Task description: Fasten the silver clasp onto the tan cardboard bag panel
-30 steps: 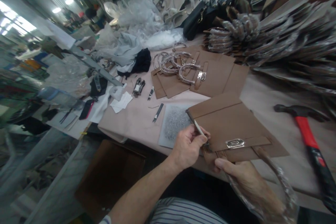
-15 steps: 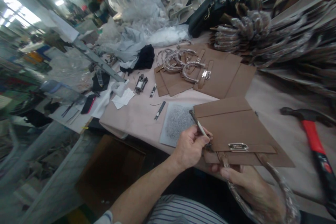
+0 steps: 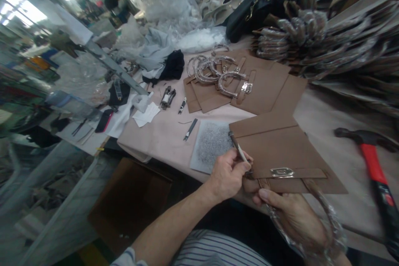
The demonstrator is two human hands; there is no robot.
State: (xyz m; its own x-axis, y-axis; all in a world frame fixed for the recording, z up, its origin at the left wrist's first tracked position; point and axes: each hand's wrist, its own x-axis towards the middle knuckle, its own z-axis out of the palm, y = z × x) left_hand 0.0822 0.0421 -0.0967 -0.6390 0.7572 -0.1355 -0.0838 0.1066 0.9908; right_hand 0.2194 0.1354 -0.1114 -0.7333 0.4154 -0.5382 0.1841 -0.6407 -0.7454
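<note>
A flat brown leather bag panel (image 3: 274,149) with a silver clasp (image 3: 282,172) lies at the table's near edge. My left hand (image 3: 227,174) pinches a thin pen-like tool (image 3: 238,149), its tip at the left end of the panel's strap. My right hand (image 3: 293,216) sits just below the panel, fingers curled around its plastic-wrapped handle (image 3: 330,216), thumb pressed near the lower edge.
A grey scuffed pad (image 3: 210,145) lies left of the panel. More brown panels with wrapped handles (image 3: 237,85) are stacked behind. A red-handled hammer (image 3: 372,166) rests at right. Small tools (image 3: 190,129), paper and cloth scatter left; piles of bag parts (image 3: 327,37) fill the back right.
The view shifted slightly. My right hand moved up a little toward the panel's lower edge; my left hand keeps the tool in nearly the same spot.
</note>
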